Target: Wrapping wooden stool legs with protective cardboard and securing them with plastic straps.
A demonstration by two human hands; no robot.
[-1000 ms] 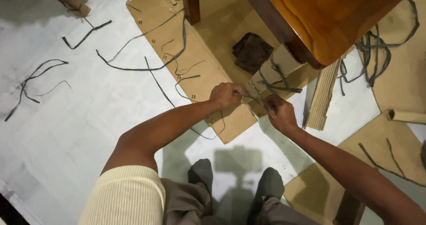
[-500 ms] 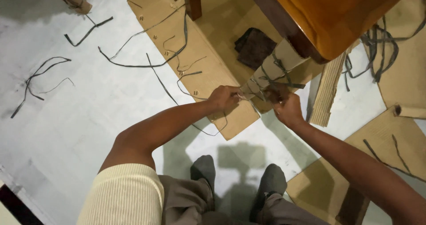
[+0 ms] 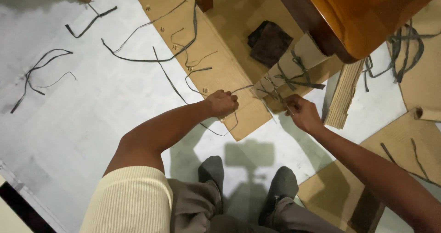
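Two hands, one cardboard bundle (image 3: pixel 294 70), one dark square pad (image 3: pixel 269 42), one wooden table (image 3: pixel 367 12), two socked feet (image 3: pixel 213 171).

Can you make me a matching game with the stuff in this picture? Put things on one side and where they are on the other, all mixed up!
Things:
1. left hand
2. dark square pad
3. wooden table
4. grey socks

Places or states:
A. at the bottom, on the pale floor
B. top right, shiny orange-brown
C. closed on a thin dark strip over the long cardboard sheet
D. lying flat on cardboard beside the table edge

Pairs: 1-C, 2-D, 3-B, 4-A
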